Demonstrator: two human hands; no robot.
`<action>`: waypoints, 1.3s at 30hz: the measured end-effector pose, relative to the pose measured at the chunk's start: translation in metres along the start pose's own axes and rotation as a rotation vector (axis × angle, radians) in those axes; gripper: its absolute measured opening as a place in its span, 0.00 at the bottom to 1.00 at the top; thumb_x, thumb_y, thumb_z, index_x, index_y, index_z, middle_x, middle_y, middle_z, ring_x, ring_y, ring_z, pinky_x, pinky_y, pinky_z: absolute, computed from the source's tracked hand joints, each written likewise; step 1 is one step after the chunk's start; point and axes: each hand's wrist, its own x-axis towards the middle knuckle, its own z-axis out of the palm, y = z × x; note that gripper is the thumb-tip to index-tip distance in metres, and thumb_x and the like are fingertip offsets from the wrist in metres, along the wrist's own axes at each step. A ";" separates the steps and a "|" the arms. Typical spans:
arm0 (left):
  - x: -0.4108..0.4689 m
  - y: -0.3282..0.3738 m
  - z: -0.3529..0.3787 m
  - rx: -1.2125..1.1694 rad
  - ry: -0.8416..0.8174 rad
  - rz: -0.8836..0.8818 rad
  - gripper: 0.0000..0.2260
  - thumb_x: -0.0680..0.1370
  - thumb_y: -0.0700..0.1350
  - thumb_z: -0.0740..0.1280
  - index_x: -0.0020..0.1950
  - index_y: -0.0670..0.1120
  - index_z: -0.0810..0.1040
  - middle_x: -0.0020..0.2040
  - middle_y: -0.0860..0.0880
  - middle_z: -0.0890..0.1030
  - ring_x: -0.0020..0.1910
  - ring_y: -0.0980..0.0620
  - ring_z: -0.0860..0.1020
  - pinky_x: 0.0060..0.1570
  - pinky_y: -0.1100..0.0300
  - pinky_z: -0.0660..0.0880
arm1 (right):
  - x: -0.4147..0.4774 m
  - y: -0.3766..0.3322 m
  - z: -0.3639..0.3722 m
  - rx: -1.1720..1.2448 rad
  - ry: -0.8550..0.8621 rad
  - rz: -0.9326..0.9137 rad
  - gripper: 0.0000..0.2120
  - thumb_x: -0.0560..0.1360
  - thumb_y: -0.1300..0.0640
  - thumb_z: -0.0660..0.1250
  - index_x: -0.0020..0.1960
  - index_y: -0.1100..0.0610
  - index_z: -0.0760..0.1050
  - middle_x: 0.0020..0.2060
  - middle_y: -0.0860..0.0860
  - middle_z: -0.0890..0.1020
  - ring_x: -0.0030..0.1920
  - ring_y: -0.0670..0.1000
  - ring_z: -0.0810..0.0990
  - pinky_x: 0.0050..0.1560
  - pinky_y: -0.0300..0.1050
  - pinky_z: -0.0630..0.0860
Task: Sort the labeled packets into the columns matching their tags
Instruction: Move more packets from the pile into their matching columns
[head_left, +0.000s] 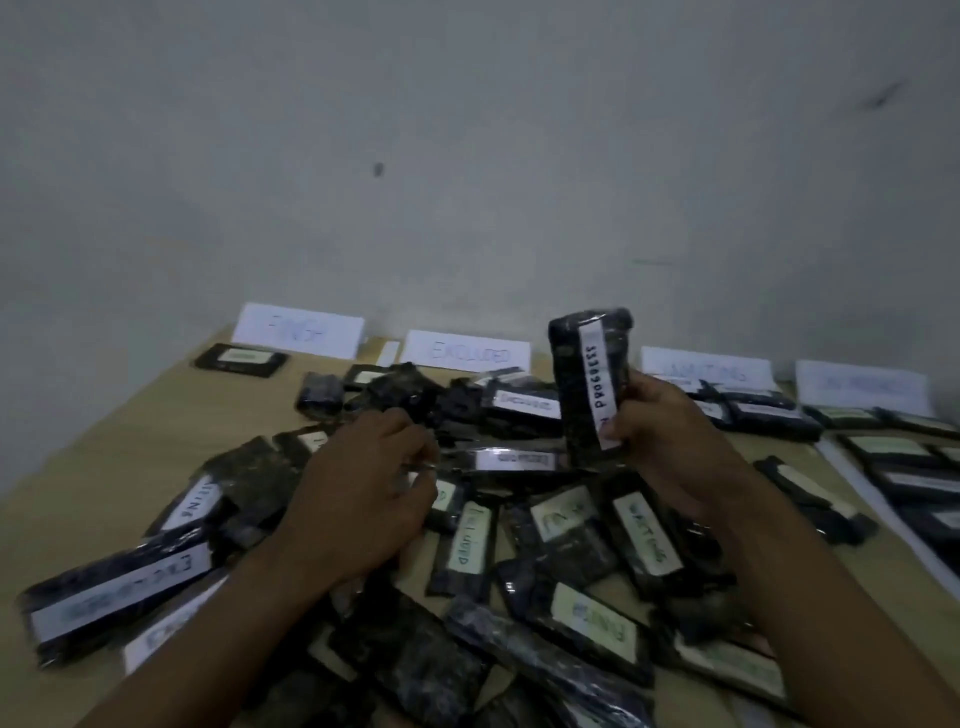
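My right hand (670, 441) holds a dark packet (589, 384) upright above the pile; its white strip reads "PROGRESS". My left hand (358, 493) rests on the heap of dark labeled packets (545, 525) in the middle of the table, fingers curled down among them; whether it grips one is unclear. Paper column signs stand along the wall: a far-left sign (298, 330), "EXCLUDED" (467, 353), a third sign (706, 369) and a far-right sign (860, 387). One packet (241, 357) lies under the far-left sign.
Sorted packets lie in rows under the two right signs (769, 415) and along the right edge (904, 467). The wooden table (104, 467) shows bare surface at the left. A grey wall rises right behind the signs.
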 end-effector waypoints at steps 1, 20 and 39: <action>0.010 0.016 0.006 -0.025 -0.020 0.052 0.12 0.73 0.54 0.58 0.45 0.52 0.78 0.43 0.56 0.74 0.44 0.56 0.73 0.40 0.59 0.70 | -0.014 -0.004 -0.014 0.067 0.048 -0.016 0.19 0.64 0.71 0.61 0.53 0.64 0.76 0.43 0.60 0.82 0.41 0.59 0.81 0.40 0.55 0.81; 0.080 0.292 0.228 -0.216 -0.527 0.689 0.11 0.77 0.52 0.60 0.58 0.54 0.74 0.53 0.54 0.71 0.50 0.53 0.70 0.48 0.57 0.68 | -0.221 -0.019 -0.349 -0.114 1.252 0.050 0.25 0.66 0.72 0.72 0.62 0.63 0.72 0.50 0.63 0.81 0.37 0.58 0.82 0.40 0.49 0.81; 0.080 0.294 0.250 -0.191 -0.617 0.640 0.10 0.77 0.54 0.61 0.58 0.57 0.74 0.53 0.58 0.70 0.51 0.58 0.66 0.50 0.61 0.67 | -0.205 0.018 -0.415 -0.658 1.277 0.514 0.31 0.57 0.40 0.77 0.50 0.60 0.74 0.50 0.58 0.76 0.53 0.57 0.77 0.32 0.43 0.66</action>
